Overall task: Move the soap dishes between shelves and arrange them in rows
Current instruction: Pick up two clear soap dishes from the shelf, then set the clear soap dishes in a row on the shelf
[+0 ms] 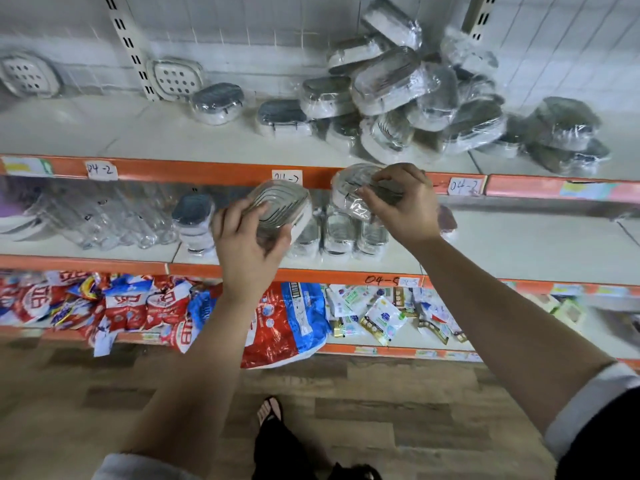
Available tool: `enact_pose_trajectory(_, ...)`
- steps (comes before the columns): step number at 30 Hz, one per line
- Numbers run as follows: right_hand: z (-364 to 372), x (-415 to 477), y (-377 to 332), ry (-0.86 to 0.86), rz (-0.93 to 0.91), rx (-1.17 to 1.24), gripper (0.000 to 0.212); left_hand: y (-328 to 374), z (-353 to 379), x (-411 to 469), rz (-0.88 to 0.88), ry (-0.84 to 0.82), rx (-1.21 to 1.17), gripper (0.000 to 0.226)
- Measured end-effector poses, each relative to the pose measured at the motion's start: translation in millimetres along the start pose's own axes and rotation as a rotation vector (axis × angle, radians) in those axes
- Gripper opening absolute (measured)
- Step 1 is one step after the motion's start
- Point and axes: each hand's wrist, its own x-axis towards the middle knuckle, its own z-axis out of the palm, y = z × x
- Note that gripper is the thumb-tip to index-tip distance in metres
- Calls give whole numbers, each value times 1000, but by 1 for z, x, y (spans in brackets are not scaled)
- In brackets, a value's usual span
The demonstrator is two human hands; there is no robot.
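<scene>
Shelves ahead: our left hand (249, 244) fingers clamp a soap dish (280, 206), right hand (405, 206) a second soap dish (349, 188); we should seat both squarely.

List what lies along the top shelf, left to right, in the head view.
Perforated white dish → second perforated white dish → dark wrapped dish → second dark wrapped dish → big heap of wrapped dishes → smaller pile.

White tiled wall (277, 32), wood-plank floor (398, 403)
</scene>
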Motion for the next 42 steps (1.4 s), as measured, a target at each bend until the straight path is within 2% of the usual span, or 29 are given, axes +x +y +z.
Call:
enact_pose_trajectory(11,33,-58,66,-42,90,-95,44,-4,38,-63,-58,-73,27,44)
enact_pose_trajectory(14,60,-60,89,-68,145,-135,48,-21,62,-68,-82,-103,25,46)
enact_pose_trajectory(20,121,-78,140,-24,67,-237,40,-63,114,-79,-79,-126,6,48)
enact_pose_trajectory(32,210,-49,200,39,196,-300,38,-131,193,-76,-10,-130,19,50)
enact_pose_trajectory(36,219,-49,206,46,124,-319,35,-142,208,-73,51,-126,25,49)
enact_pose_trajectory(42,220,-57,216,-78,42,-351,45,-151,227,-66,43,-139,26,48)
